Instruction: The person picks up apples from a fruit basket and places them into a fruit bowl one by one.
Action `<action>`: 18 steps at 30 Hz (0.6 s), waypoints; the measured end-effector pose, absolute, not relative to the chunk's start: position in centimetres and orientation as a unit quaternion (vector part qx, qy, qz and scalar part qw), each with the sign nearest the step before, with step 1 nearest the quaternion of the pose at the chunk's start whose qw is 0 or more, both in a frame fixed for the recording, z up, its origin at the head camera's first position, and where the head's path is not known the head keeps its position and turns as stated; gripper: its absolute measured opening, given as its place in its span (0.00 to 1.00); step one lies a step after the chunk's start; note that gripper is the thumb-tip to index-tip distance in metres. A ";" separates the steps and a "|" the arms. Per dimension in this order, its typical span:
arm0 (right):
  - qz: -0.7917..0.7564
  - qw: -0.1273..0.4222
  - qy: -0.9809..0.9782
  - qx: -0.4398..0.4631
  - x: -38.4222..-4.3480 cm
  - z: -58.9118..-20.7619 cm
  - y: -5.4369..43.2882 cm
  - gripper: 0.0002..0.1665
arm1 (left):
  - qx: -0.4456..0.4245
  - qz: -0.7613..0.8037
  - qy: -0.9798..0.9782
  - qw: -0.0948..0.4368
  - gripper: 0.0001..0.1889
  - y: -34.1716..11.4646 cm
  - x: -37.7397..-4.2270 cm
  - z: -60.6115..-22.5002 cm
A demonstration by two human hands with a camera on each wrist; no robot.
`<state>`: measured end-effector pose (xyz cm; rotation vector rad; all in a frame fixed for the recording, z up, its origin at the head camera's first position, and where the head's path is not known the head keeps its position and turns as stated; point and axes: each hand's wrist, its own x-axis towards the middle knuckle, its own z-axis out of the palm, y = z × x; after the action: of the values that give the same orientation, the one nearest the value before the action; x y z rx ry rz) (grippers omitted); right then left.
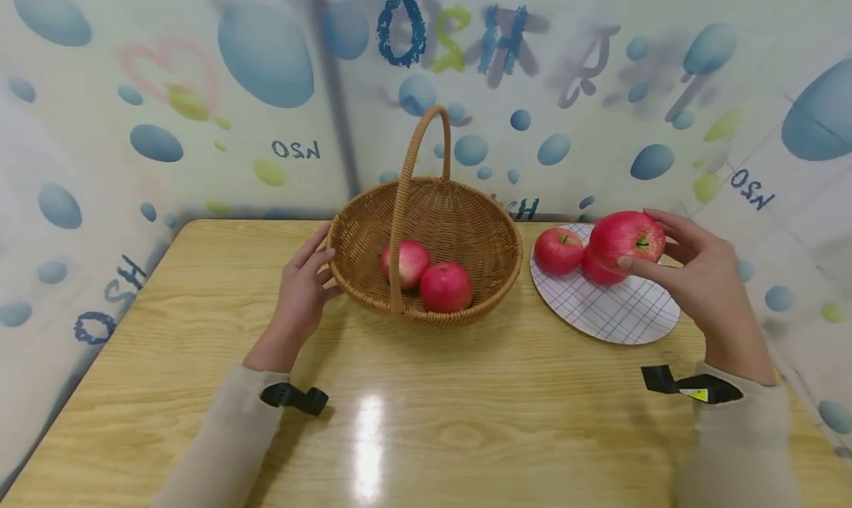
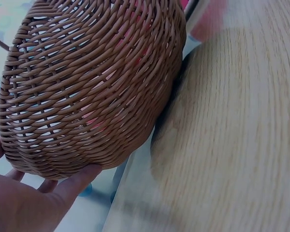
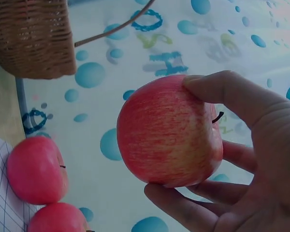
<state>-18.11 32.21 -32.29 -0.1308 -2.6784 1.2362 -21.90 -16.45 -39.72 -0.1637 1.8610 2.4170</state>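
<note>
My left hand [image 1: 302, 290] holds the left side of a wicker basket [image 1: 489, 231], thumb at the rim and fingers against the outer wall. In the left wrist view, the fingers [image 2: 79, 181] lie along the woven side. Inside the basket are two red apples, a paler one [image 1: 411, 262] behind the handle and a redder one [image 1: 446, 288] beside it. On the right, my right hand [image 1: 705, 271] grips a large red apple [image 3: 166, 133] between thumb and fingertips, raised over a plate [image 1: 615, 319]. Two more apples rest there, one at the left [image 1: 558, 251] and one partly hidden [image 1: 601, 271].
The basket's tall arched handle [image 1: 407, 175] rises over its middle. Basket and checked plate stand near the back edge of a wooden table [image 1: 466, 404]. A patterned wall covering [image 1: 266, 175] stands right behind the table and along both sides.
</note>
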 end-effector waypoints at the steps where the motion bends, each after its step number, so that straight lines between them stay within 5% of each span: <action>1: 0.416 0.094 -0.903 -0.050 -18.1 -32.3 32.5 0.44 | -0.053 0.791 0.608 0.043 0.28 -16.5 -21.9 -39.7; 18: 0.424 0.094 -0.888 -0.152 -18.2 -33.7 37.5 0.43 | -0.042 0.798 0.599 0.053 0.28 -16.6 -22.0 -39.8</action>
<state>-18.25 37.48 -33.67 -0.4502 -2.6343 1.2574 -22.00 -16.62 -39.83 -0.1279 1.8215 2.4253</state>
